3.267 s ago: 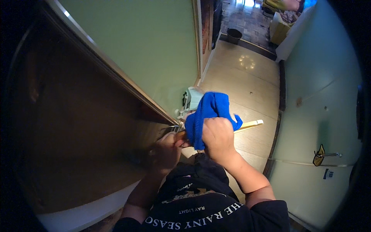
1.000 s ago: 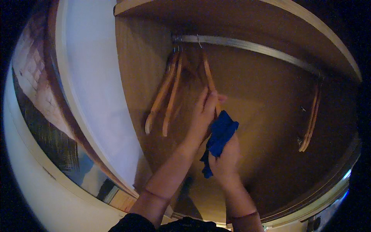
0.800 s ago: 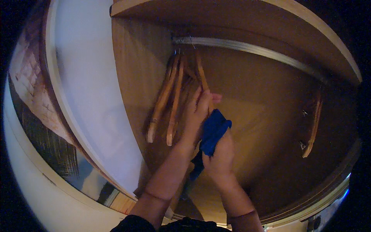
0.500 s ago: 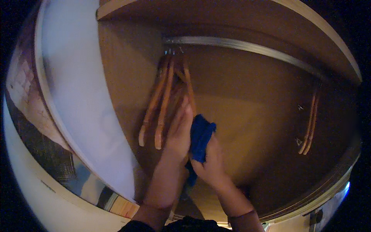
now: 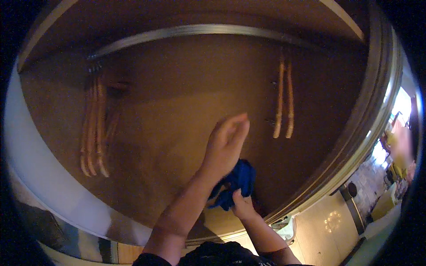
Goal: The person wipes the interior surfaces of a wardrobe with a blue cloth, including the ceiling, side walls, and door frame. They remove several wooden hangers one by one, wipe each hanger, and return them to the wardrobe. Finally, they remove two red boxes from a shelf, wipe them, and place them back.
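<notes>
My right hand point(image 5: 243, 206) grips a bunched blue cloth point(image 5: 244, 177), its thumb pressed against the folds. Part of the cloth hangs loosely to the left, below my left wrist. Higher up, my left hand point(image 5: 225, 144) reaches forward and to the right over the wardrobe's interior, fingers partly stretched and holding nothing. To its right, two wooden hangers point(image 5: 279, 97) hang from the metal rail point(image 5: 199, 29), apart from my fingers. Several more wooden hangers point(image 5: 91, 128) hang close together at the rail's left end.
A shelf edge point(image 5: 49, 31) curves above the rail. The white side panel point(image 5: 40, 146) stands at left, and the wardrobe's frame point(image 5: 350, 159) bounds the right. Beyond it are a light floor point(image 5: 328, 230) and a blurred group of household things.
My view has swung to the right. The left hand has left the left-hand hangers and moved toward the right-hand ones. The right hand has lowered with the blue cloth.
</notes>
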